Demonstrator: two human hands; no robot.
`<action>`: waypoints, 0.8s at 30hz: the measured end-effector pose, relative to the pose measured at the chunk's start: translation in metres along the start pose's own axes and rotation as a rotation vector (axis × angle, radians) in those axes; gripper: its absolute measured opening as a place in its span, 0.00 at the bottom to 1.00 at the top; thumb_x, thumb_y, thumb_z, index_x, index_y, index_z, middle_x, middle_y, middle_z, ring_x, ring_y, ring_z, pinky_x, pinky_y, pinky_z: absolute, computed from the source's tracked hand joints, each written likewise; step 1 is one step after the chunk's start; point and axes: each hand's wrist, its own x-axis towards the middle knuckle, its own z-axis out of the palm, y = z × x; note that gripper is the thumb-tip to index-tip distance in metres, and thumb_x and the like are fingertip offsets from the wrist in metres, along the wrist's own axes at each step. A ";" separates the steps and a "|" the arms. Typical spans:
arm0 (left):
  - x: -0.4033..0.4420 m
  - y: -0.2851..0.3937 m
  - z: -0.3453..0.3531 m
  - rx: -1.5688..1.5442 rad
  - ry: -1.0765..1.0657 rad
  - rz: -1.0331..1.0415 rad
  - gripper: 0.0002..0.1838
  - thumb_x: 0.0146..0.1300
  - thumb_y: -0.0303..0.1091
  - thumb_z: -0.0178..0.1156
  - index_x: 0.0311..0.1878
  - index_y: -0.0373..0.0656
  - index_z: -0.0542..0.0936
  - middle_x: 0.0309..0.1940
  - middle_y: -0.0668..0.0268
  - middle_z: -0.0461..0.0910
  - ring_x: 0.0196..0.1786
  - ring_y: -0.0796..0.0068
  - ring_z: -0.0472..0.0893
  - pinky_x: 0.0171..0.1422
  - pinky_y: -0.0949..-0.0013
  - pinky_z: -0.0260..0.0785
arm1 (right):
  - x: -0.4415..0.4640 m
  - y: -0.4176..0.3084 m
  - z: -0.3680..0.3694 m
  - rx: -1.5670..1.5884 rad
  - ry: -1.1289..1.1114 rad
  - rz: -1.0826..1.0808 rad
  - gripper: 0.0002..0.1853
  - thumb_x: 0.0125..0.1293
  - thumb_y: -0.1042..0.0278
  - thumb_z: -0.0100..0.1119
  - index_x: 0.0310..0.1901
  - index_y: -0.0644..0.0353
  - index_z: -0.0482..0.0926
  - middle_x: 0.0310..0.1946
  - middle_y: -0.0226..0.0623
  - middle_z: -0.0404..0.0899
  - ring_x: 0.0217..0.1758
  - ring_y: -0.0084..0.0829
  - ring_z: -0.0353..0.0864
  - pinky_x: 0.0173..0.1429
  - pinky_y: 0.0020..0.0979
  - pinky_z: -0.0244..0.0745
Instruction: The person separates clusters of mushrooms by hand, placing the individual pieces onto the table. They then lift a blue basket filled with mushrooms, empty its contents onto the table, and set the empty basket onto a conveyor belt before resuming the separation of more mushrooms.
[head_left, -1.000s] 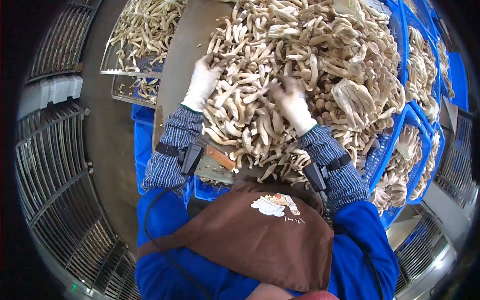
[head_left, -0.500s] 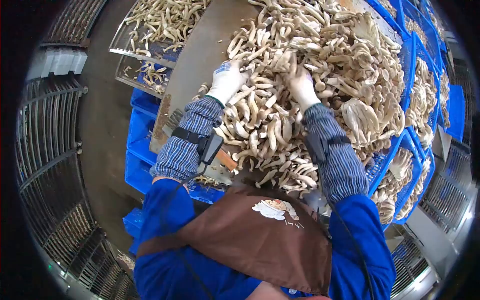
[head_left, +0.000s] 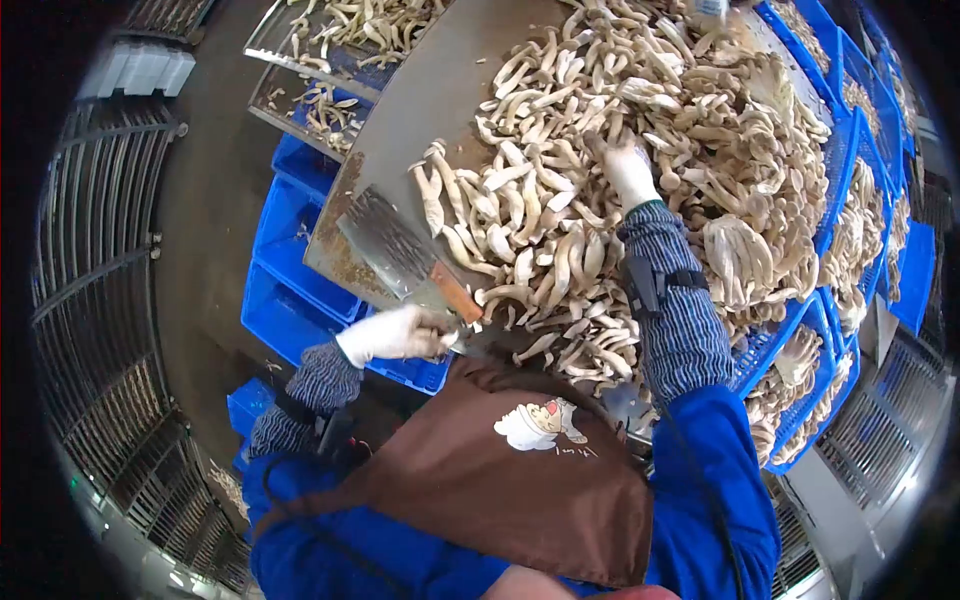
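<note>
My left hand (head_left: 400, 335), in a white glove, is at the near table edge beside the wooden handle of a cleaver (head_left: 385, 245). Its fingers are curled together, and whatever they may hold is hard to make out. My right hand (head_left: 628, 175), also gloved, reaches into a large heap of mushrooms (head_left: 560, 255). Its fingertips are partly lost among the stems, so their grip does not show. Long pale stems lie loose on the left of the heap, and clumps with brown caps (head_left: 740, 260) stay joined on the right.
Blue crates (head_left: 835, 190) filled with mushrooms line the right side. Other blue crates (head_left: 285, 310) stand below the metal table (head_left: 410, 110) on the left. Clear trays (head_left: 300, 60) with mushrooms are at the upper left. Part of another person's glove (head_left: 710, 6) shows at the top edge.
My left hand has left the mushroom heap and come back to the near table edge, uncovering the cleaver. My right hand stays in the heap. The view has shifted slightly.
</note>
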 end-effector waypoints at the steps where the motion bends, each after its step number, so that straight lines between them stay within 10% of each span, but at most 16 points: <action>1: -0.008 -0.020 0.011 0.122 -0.048 -0.092 0.17 0.62 0.39 0.63 0.46 0.35 0.81 0.33 0.53 0.82 0.36 0.63 0.81 0.45 0.62 0.73 | 0.005 -0.020 0.000 0.870 0.055 0.246 0.24 0.68 0.52 0.55 0.60 0.57 0.74 0.64 0.63 0.64 0.58 0.52 0.76 0.61 0.43 0.72; 5: -0.028 -0.091 0.043 0.517 -0.026 -0.413 0.16 0.57 0.43 0.62 0.38 0.38 0.80 0.38 0.50 0.82 0.42 0.49 0.81 0.47 0.54 0.73 | -0.005 -0.058 0.007 0.815 -0.096 -0.250 0.33 0.64 0.50 0.63 0.62 0.67 0.70 0.63 0.52 0.71 0.67 0.36 0.69 0.68 0.33 0.64; 8: -0.041 -0.144 0.050 0.658 0.140 -0.431 0.15 0.57 0.44 0.61 0.43 0.44 0.82 0.40 0.53 0.83 0.47 0.51 0.82 0.52 0.53 0.73 | -0.018 -0.060 -0.039 1.227 -0.271 -0.055 0.37 0.65 0.46 0.61 0.66 0.65 0.67 0.61 0.50 0.73 0.66 0.37 0.70 0.69 0.36 0.63; 10: -0.042 -0.129 0.041 0.514 0.125 -0.281 0.16 0.57 0.41 0.60 0.44 0.41 0.80 0.40 0.53 0.83 0.46 0.52 0.82 0.50 0.55 0.74 | -0.013 -0.042 -0.017 0.756 0.005 -0.110 0.37 0.61 0.46 0.65 0.64 0.65 0.68 0.56 0.53 0.76 0.58 0.45 0.78 0.61 0.39 0.72; 14: -0.015 -0.036 0.000 0.089 0.162 -0.093 0.18 0.58 0.31 0.58 0.52 0.38 0.80 0.40 0.52 0.83 0.43 0.63 0.83 0.51 0.64 0.74 | -0.033 -0.043 0.009 0.479 -0.132 -0.161 0.32 0.58 0.58 0.65 0.62 0.66 0.71 0.52 0.57 0.79 0.58 0.51 0.78 0.61 0.40 0.71; 16: 0.010 -0.006 -0.022 0.077 0.426 0.038 0.16 0.59 0.30 0.60 0.50 0.37 0.81 0.40 0.54 0.83 0.43 0.68 0.82 0.49 0.64 0.74 | -0.038 -0.045 0.011 0.616 -0.149 -0.144 0.24 0.62 0.63 0.63 0.57 0.66 0.75 0.45 0.46 0.82 0.48 0.33 0.81 0.56 0.30 0.73; 21: 0.079 0.061 -0.069 0.580 0.848 0.302 0.17 0.58 0.33 0.62 0.50 0.36 0.78 0.42 0.55 0.81 0.46 0.55 0.81 0.52 0.61 0.73 | -0.076 -0.049 -0.038 1.280 -0.211 0.206 0.20 0.67 0.62 0.59 0.54 0.68 0.77 0.37 0.30 0.81 0.38 0.18 0.79 0.43 0.20 0.74; 24: 0.127 0.074 -0.088 0.790 0.842 0.381 0.22 0.60 0.41 0.61 0.55 0.39 0.77 0.52 0.53 0.77 0.56 0.53 0.76 0.62 0.56 0.67 | -0.078 -0.032 -0.024 1.281 -0.033 0.334 0.23 0.67 0.59 0.58 0.57 0.68 0.75 0.42 0.40 0.82 0.44 0.28 0.82 0.48 0.27 0.77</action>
